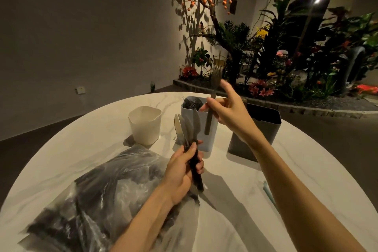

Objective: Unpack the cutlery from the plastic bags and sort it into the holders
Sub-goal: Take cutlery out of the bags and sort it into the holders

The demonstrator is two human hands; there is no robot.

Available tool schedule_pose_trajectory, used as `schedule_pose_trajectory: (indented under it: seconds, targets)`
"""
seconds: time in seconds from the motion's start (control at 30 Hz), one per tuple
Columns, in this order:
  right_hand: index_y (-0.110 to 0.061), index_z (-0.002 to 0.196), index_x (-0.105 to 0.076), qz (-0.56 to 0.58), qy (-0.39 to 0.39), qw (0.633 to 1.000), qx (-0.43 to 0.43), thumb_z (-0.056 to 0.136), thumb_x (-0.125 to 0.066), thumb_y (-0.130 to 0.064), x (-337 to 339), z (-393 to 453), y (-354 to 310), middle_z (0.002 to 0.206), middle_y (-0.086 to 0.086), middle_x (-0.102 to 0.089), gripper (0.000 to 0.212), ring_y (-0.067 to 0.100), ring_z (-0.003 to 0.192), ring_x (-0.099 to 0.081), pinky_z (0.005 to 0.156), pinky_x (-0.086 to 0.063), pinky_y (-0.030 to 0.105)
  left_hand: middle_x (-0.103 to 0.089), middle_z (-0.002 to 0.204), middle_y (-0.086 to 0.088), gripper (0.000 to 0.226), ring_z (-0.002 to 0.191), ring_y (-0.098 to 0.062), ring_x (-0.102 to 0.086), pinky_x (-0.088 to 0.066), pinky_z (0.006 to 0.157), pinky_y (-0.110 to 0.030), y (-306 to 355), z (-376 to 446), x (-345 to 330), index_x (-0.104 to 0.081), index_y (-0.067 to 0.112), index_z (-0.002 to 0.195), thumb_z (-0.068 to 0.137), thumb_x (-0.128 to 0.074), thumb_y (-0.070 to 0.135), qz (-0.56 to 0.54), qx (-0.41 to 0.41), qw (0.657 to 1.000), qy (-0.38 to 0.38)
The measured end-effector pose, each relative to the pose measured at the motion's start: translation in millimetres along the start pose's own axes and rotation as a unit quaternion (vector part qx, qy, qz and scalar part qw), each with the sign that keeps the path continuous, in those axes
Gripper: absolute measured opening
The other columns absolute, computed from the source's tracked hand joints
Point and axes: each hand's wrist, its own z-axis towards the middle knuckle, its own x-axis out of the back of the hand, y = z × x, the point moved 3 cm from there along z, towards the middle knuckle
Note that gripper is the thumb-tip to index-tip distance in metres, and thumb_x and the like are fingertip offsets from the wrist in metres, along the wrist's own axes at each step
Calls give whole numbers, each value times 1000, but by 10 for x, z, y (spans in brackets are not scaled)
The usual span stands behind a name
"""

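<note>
At frame centre the right hand (225,111) pinches a slim dark fork (212,100) mid-handle, above the pale blue holder (206,129) of forks. It looks light, stiff and slippery. Below, the left hand (182,172) clutches a bundle of knives (189,129).

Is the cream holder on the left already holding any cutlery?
No. Nothing sticks up above the rim of the cream holder, while fork heads show in the grey holder beside it.
</note>
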Motion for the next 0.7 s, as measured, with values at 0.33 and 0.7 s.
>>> schedule_pose_trajectory:
  seconds: [0.33, 0.7]
  targets:
    - [-8, 100, -70, -168, 142, 975, 18, 101, -58, -19, 84, 712, 91, 90, 6, -73, 17, 17, 80, -71, 68, -61, 33, -56, 73, -4, 22, 60, -13, -48, -45, 56, -23, 586, 196, 78, -63, 5, 119, 104, -51, 17, 51, -69, 996, -18]
    - [-7, 116, -70, -319, 48, 943, -82, 89, -75, -21, -182, 785, 423, 109, 9, -71, 32, 20, 95, -66, 77, -54, 27, -57, 77, -8, 23, 65, -18, -56, -50, 62, -29, 745, 233, 118, -64, 6, 119, 104, -53, 20, 134, -74, 988, 8]
